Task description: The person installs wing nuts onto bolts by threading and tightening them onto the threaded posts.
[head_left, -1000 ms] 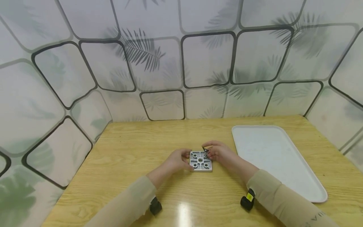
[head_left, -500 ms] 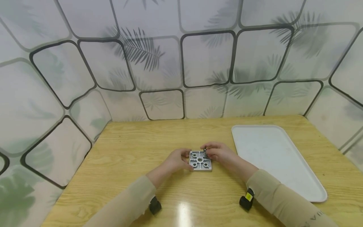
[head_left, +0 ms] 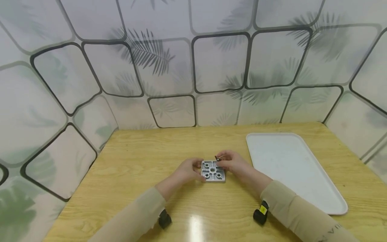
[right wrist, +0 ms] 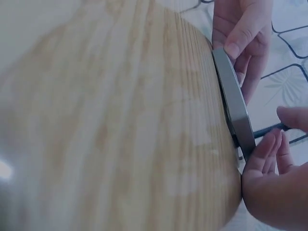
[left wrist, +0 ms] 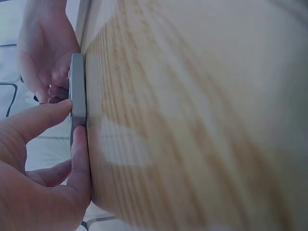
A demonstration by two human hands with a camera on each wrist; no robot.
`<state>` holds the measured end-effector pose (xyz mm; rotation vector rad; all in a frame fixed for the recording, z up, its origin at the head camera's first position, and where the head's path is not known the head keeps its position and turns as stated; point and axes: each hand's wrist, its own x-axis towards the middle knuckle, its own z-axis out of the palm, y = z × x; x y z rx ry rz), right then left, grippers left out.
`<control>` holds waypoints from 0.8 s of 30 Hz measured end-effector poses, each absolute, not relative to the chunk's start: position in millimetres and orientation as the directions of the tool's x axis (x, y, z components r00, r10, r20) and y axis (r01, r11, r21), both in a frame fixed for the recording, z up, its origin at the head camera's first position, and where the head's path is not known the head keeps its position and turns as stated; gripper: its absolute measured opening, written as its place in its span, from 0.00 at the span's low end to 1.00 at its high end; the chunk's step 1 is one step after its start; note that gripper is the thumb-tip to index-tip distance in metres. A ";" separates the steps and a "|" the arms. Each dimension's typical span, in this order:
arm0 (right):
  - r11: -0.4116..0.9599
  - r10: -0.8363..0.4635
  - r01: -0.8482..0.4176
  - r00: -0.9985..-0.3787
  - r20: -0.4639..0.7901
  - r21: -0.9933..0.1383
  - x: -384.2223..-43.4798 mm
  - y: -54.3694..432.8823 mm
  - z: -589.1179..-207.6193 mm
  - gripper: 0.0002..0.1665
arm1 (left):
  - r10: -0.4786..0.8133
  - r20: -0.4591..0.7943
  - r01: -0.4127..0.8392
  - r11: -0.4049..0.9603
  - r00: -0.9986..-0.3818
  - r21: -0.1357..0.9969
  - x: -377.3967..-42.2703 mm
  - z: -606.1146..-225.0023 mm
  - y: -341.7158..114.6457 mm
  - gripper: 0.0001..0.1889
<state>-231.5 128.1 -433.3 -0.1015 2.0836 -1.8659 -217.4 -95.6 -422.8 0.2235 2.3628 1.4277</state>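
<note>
Your right hand pinches the bolt at the far right corner of the metal plate, long axis roughly square to its face, while your left hand grips the opposite side on the table.

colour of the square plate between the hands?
The plate is silver-grey; best seen in the head view.

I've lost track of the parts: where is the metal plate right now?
In the head view, the metal plate is right of and below centre, between the left grip and the right grip, left of the white tray.
</note>
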 end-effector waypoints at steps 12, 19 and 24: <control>0.052 -0.431 0.184 -0.883 -0.189 -0.981 -237.1 138.6 -431.8 0.31 | 0.309 -0.234 -0.056 0.491 -0.922 0.869 -220.1 -423.3 -93.9 0.44; 0.078 -0.403 0.172 -0.896 -0.189 -0.982 -238.8 136.6 -432.9 0.28 | 0.302 -0.235 -0.056 0.500 -0.924 0.864 -221.4 -420.7 -94.0 0.44; 0.075 -0.399 0.157 -0.900 -0.174 -0.985 -237.3 136.6 -433.7 0.26 | 0.300 -0.243 -0.067 0.495 -0.923 0.866 -220.6 -420.9 -94.1 0.44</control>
